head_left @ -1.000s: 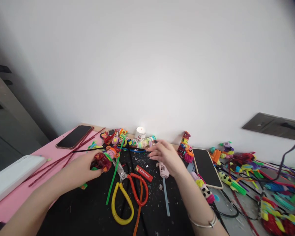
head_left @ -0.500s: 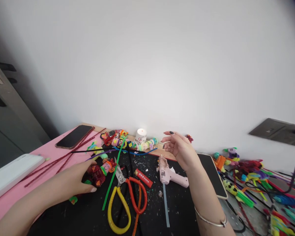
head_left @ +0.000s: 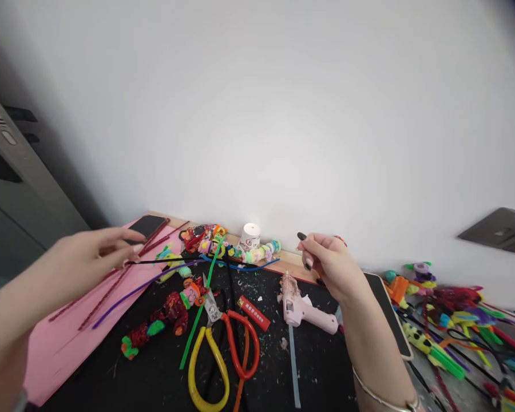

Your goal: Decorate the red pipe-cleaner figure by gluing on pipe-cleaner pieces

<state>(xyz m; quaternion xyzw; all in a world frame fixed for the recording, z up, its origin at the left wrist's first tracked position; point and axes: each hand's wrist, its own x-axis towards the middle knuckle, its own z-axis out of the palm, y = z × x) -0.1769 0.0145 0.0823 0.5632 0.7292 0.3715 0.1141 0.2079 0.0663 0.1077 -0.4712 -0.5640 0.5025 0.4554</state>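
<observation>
My left hand [head_left: 96,254] hovers over the pink sheet, near the red tinsel pipe cleaners [head_left: 154,247]. Its thumb and index finger are a little apart, with nothing visible between them. My right hand [head_left: 332,263] is raised above the hot glue gun [head_left: 306,315], its fingers loosely curled and apart; I see nothing in them. A red pipe-cleaner doll [head_left: 174,309] with a pink face and green parts lies on the black mat. Beside it are a green pipe cleaner [head_left: 193,332] and scissors [head_left: 212,312] with one yellow and one red handle loop.
Behind my left fingers lies a phone [head_left: 148,227], partly covered. A paper cup [head_left: 250,236] stands upside down by the wall among fuzzy figures. A red packet [head_left: 254,313] is on the mat [head_left: 154,377]. At the right are a tablet-like device [head_left: 388,312] and heaped pipe-cleaner pieces [head_left: 450,303].
My left hand has let go of the red doll and moved up and left, leaving the doll lying on the mat. My right hand's fingers have curled in more. The view has shifted slightly.
</observation>
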